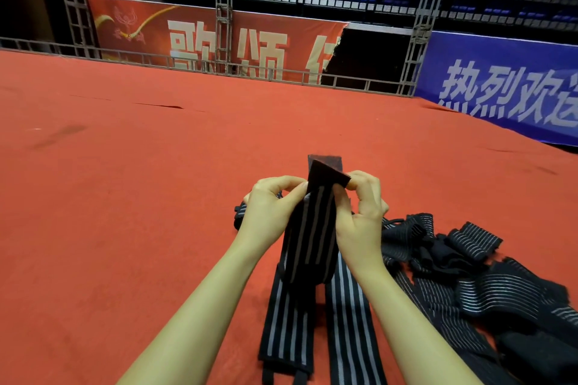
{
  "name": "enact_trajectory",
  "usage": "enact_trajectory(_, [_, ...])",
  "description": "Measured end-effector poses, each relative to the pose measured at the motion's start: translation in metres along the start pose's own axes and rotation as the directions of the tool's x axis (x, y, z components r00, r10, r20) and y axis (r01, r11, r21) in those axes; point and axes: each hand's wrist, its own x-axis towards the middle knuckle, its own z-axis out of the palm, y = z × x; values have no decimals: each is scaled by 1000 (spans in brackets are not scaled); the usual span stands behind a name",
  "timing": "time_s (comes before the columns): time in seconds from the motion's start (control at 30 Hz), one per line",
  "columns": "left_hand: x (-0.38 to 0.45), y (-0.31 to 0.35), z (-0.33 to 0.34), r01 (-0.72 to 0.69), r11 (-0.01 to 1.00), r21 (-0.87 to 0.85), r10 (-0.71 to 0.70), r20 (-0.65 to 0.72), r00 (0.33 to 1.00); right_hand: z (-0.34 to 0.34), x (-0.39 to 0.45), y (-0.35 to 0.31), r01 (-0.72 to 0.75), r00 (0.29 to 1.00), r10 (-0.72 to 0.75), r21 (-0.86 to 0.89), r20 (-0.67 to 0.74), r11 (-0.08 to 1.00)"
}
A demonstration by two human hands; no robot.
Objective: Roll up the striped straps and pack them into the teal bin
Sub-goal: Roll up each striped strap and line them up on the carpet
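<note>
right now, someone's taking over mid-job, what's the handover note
Left hand and right hand: both pinch the top end of one striped strap, held up over the red carpet; its plain black end is folded over.
Two straps lie flat below the hands; a tangled pile sits to the right.
Teal bin: not in view.
Done: no finished roll visible, though something striped lies partly hidden behind the left hand.
Left: roll this strap, then the rest, and pack them.

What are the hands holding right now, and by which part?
Both the left hand and right hand pinch one striped strap at its plain black top end.
</note>
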Motion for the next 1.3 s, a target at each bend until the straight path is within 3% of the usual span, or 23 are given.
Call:
enact_trajectory(0.27, [-10, -6, 6, 32, 998, -48, -32, 0, 999, 6, -2, 4, -152, 987, 148, 60, 61, 987])
enact_trajectory(0.43, [-16, -13, 12, 39, 990, 138, -40, 8, 999, 2, -3, 4, -168, 985, 165, 81, 45, 982])
enact_trajectory(0.6, [-10, -15, 14, 71, 997, -3, -71, 11, 997, -1, -2, 6, -195, 980, 188, 141, 63, 970])
enact_trajectory(0.8, [-9, -17, 16, 63, 998, -16, -63, 16, 998, -11, 6, 2, -280, 958, 245, 297, 152, 913])
enact_trajectory(0.93, [-9, -20, 16, 63, 998, 25, -64, 32, 997, -8, 16, 0, -330, 941, 292, 272, 173, 904])
enact_trajectory(1.1, [-13, -23, 17, 126, 989, 74, -131, 72, 989, -9, 20, -1, -299, 954, 278, 318, 109, 900])
enact_trajectory(1.3, [-10, -20, 11, 61, 995, 75, -69, 111, 991, -9, 27, -11, -284, 959, 254, 389, 127, 876])
